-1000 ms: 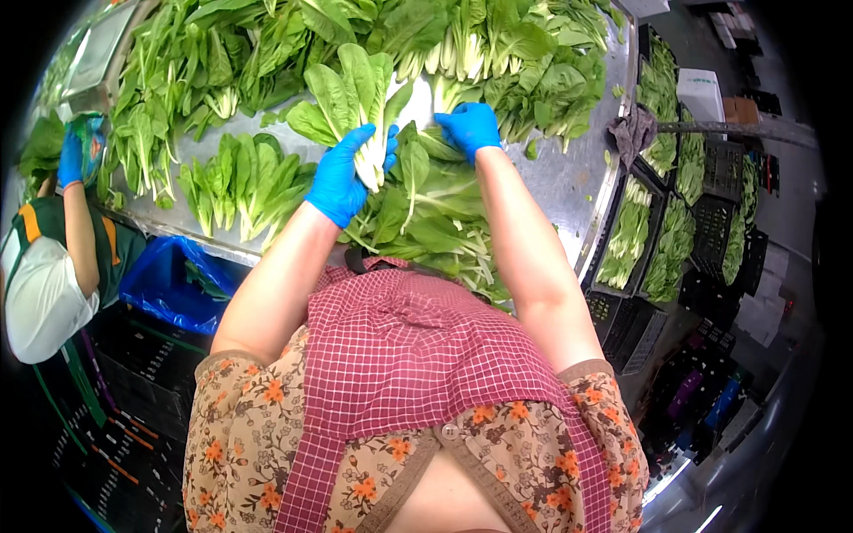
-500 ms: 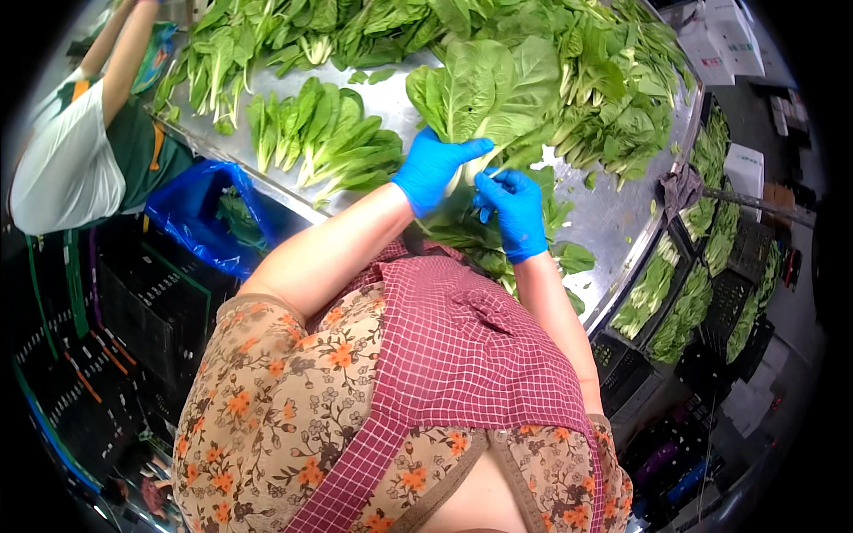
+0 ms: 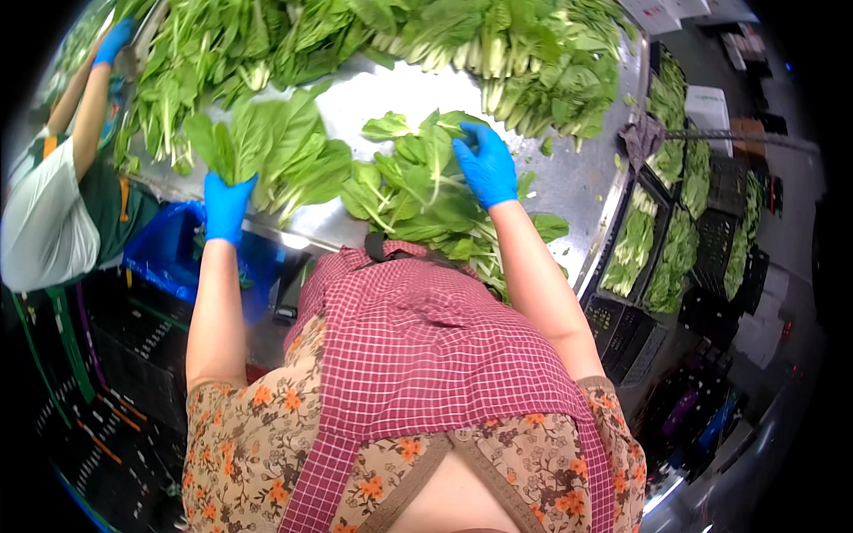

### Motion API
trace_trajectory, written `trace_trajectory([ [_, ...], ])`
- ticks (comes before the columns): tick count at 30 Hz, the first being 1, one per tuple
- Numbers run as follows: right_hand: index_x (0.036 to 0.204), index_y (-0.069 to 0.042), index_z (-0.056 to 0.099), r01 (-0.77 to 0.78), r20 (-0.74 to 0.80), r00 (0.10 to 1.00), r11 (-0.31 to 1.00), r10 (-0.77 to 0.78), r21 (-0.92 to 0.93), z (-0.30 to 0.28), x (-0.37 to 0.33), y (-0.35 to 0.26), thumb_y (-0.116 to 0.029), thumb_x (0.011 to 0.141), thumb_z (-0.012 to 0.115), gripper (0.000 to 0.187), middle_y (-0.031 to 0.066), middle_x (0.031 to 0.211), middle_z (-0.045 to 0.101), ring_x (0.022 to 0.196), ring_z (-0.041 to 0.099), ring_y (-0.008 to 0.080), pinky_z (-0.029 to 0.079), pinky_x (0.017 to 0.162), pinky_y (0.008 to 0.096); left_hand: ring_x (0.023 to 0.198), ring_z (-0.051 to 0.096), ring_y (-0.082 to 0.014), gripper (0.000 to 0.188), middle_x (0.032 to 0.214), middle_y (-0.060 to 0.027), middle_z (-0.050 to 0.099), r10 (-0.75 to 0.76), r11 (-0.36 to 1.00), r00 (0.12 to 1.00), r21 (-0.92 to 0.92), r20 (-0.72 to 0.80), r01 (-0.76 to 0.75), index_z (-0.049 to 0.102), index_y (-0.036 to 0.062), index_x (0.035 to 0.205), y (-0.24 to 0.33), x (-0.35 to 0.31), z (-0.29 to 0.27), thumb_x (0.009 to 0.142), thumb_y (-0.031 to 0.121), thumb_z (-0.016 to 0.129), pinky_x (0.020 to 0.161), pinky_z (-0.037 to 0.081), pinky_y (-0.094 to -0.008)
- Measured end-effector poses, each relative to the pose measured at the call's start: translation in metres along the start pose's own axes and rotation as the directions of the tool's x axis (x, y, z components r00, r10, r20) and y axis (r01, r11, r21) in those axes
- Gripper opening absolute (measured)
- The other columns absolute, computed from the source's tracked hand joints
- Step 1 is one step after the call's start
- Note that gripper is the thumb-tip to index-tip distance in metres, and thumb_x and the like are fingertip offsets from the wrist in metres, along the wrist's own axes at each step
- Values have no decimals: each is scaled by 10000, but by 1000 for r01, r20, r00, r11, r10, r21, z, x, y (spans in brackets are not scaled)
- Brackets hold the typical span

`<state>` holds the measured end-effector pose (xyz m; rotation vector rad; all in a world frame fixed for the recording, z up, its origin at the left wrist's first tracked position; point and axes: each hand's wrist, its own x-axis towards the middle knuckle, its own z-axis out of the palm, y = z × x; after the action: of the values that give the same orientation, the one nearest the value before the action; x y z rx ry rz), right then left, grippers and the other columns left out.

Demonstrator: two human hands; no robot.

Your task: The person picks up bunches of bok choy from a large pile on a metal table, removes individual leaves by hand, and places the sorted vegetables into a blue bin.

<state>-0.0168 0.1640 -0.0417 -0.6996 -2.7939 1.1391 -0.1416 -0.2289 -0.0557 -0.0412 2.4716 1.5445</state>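
Observation:
At the table's near left edge, my blue-gloved left hand (image 3: pixel 228 206) closes around the lower end of a leafy green head (image 3: pixel 213 149). Its leaves lean against a bunch of similar leafy greens (image 3: pixel 289 155) on the metal table (image 3: pixel 351 93). Further right, my blue-gloved right hand (image 3: pixel 489 167) hovers with fingers bent and apart, beside a loose heap of greens (image 3: pixel 413 182) close to my apron. A leaf of that heap lies by its fingertips; whether they touch cannot be seen. Nothing shows in its grasp.
Heaped greens (image 3: pixel 524 53) line the far side of the table. A blue plastic bag (image 3: pixel 164 258) hangs at left, near a co-worker's gloved hand (image 3: pixel 113 42) and sleeve. Crates of greens (image 3: pixel 631 249) and a grey cloth (image 3: pixel 641 140) on a bar are at right.
My left hand has carried the leafy green head leftward to the bunch by the table edge. My right hand has come away from it, up beside the loose heap. The view has shifted.

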Motion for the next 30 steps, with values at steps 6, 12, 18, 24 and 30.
trace_trajectory([
  [6, 1057, -41, 625, 35, 286, 958, 999, -31, -10, -10, 28, 18, -359, 782, 612, 421, 193, 981, 635, 932, 606, 324, 465, 832, 373, 1041, 543, -288, 745, 1182, -208, 527, 119, 993, 982, 43, -146, -114, 419, -73, 1236, -12, 2, 5, 640, 180, 788, 894, 431, -355],
  [12, 1088, 10, 594, -127, -150, 960, 844, 236, 521, -29, 94, 27, -282, 793, 626, 416, 168, 900, 656, 684, 650, 188, 516, 630, 317, 1270, 303, -356, 1022, 1388, -237, 293, 434, 795, 846, 575, -311, -196, 208, -41, 1377, 56, 2, 22, 623, 307, 804, 1038, 266, -439],
  [18, 896, 4, 620, -316, -202, 921, 942, 334, 116, -21, 125, 10, -380, 753, 654, 411, 204, 868, 645, 767, 650, 295, 506, 667, 377, 1173, 421, -296, 579, 1260, -146, 460, 608, 766, 784, 348, -122, -540, 452, 15, 1245, 97, 2, 72, 736, 133, 701, 1011, 308, -385],
  [24, 853, -24, 643, -330, -269, 926, 914, 265, -235, -26, 141, 8, -474, 730, 638, 466, 216, 885, 636, 847, 610, 367, 485, 729, 427, 1105, 493, -266, 426, 1168, -125, 540, 524, 841, 845, 87, 107, -533, 532, 38, 1167, 105, -10, 127, 761, 79, 654, 967, 364, -359],
  [30, 844, 6, 635, -193, -18, 979, 949, 203, 250, -31, 98, -8, -349, 809, 610, 357, 171, 757, 658, 619, 651, 243, 508, 586, 340, 1050, 532, -207, 345, 1122, -110, 575, 338, 932, 904, -229, 262, -282, 560, 9, 1133, 120, -9, 169, 799, 77, 613, 930, 399, -329],
])
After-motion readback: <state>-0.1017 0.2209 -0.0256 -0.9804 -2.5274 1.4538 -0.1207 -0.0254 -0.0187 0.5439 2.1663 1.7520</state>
